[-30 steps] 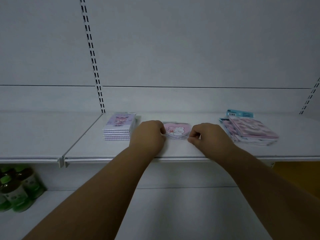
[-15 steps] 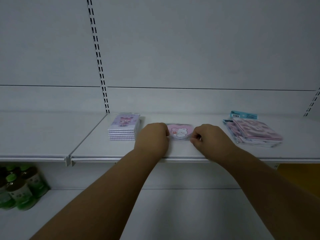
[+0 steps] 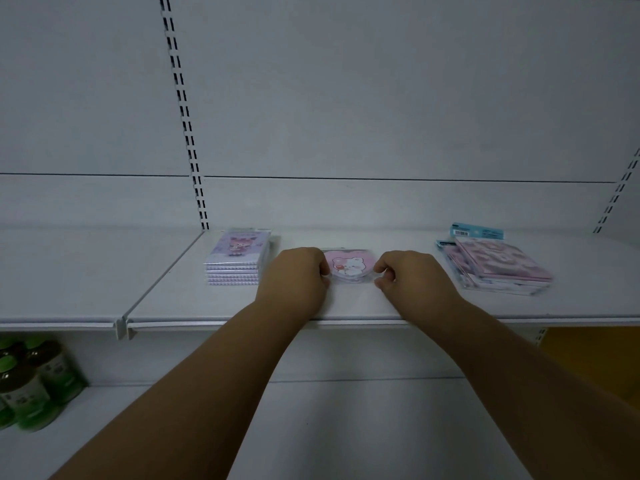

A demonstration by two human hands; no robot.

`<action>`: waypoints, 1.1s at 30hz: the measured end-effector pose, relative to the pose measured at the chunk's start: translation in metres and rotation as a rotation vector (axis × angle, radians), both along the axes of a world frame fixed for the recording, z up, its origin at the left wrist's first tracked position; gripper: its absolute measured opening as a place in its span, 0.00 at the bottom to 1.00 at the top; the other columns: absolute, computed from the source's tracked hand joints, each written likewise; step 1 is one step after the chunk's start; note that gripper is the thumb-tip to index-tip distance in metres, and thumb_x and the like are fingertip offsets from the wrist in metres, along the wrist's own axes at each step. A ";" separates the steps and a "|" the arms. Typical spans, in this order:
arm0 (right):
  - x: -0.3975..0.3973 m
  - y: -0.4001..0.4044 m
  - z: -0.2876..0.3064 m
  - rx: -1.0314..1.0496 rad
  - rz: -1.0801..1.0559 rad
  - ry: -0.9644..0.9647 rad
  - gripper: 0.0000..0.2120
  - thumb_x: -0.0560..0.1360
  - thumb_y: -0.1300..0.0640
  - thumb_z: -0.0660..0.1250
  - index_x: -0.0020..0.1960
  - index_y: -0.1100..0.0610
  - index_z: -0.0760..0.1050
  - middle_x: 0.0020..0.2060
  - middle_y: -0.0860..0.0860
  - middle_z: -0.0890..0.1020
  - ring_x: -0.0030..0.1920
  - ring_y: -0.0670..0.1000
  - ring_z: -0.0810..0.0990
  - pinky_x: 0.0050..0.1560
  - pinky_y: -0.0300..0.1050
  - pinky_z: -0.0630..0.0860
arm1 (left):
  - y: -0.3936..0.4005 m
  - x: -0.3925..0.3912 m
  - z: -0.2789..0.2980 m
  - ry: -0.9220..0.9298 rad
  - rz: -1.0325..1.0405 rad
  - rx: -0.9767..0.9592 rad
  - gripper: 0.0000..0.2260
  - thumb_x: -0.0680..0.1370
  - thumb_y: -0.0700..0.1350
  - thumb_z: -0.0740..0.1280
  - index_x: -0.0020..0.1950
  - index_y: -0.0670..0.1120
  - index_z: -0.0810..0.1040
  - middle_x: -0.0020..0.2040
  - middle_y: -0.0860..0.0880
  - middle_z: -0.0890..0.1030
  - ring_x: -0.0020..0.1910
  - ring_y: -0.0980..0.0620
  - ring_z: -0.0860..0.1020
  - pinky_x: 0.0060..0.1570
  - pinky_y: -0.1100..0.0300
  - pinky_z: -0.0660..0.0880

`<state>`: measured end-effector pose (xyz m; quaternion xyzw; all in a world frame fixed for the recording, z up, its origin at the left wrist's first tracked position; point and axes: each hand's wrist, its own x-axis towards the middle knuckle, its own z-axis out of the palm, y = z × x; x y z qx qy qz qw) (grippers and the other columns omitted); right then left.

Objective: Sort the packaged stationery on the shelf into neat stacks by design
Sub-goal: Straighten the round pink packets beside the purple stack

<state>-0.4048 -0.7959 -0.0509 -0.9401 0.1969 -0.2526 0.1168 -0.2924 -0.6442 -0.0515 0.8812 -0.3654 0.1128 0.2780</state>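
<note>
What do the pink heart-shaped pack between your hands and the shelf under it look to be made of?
Heart-shaped pack: looks like printed paper or card with a cartoon bear, inside a clear glossy plastic sleeve; a transparent edge shows round the pink shape near the fingers of the right hand. Shelf: probably painted metal, matte white, judging by its thin rolled front lip and the slotted uprights behind.

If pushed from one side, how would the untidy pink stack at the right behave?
The pink stack would probably shear: its packs already sit fanned and askew. Their glossy wrappers look slippery, so upper packs likely slide first. Flat and low, it seems unlikely to tip.
</note>
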 end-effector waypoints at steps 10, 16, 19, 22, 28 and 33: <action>0.000 0.014 -0.002 -0.043 0.055 0.027 0.10 0.77 0.57 0.64 0.57 0.56 0.80 0.50 0.54 0.83 0.49 0.53 0.79 0.51 0.42 0.71 | 0.018 0.003 0.000 -0.025 0.004 0.004 0.06 0.75 0.44 0.67 0.50 0.50 0.82 0.47 0.51 0.83 0.46 0.52 0.79 0.48 0.58 0.77; -0.005 0.005 0.002 0.027 0.077 0.013 0.08 0.76 0.52 0.66 0.51 0.54 0.81 0.44 0.50 0.82 0.43 0.48 0.77 0.45 0.40 0.69 | 0.014 0.002 -0.002 -0.031 -0.001 -0.027 0.07 0.75 0.45 0.67 0.52 0.51 0.82 0.47 0.52 0.83 0.45 0.53 0.79 0.45 0.61 0.75; -0.004 0.004 0.001 0.026 0.064 -0.016 0.06 0.76 0.52 0.66 0.49 0.52 0.81 0.45 0.51 0.77 0.43 0.48 0.76 0.44 0.40 0.67 | 0.014 0.001 -0.003 -0.035 0.021 -0.029 0.07 0.75 0.47 0.68 0.53 0.51 0.81 0.47 0.52 0.82 0.45 0.53 0.78 0.43 0.62 0.73; -0.003 0.003 0.001 0.015 0.051 -0.012 0.06 0.76 0.53 0.66 0.48 0.53 0.81 0.46 0.51 0.76 0.42 0.48 0.74 0.44 0.40 0.66 | 0.014 0.000 -0.002 -0.057 0.036 -0.010 0.07 0.76 0.48 0.68 0.52 0.50 0.82 0.47 0.51 0.83 0.45 0.51 0.79 0.44 0.61 0.73; 0.000 0.001 0.005 -0.036 0.027 0.061 0.10 0.76 0.56 0.64 0.43 0.60 0.81 0.41 0.57 0.82 0.41 0.54 0.78 0.42 0.47 0.72 | 0.014 0.000 -0.001 -0.090 0.050 0.038 0.09 0.77 0.50 0.66 0.51 0.49 0.83 0.46 0.49 0.84 0.44 0.50 0.79 0.41 0.61 0.70; 0.000 -0.003 0.005 -0.023 0.026 -0.013 0.09 0.76 0.52 0.65 0.44 0.56 0.78 0.40 0.50 0.79 0.39 0.48 0.75 0.40 0.42 0.68 | 0.013 -0.003 0.003 -0.120 0.020 -0.030 0.11 0.76 0.52 0.67 0.55 0.50 0.80 0.52 0.51 0.80 0.48 0.51 0.78 0.47 0.59 0.73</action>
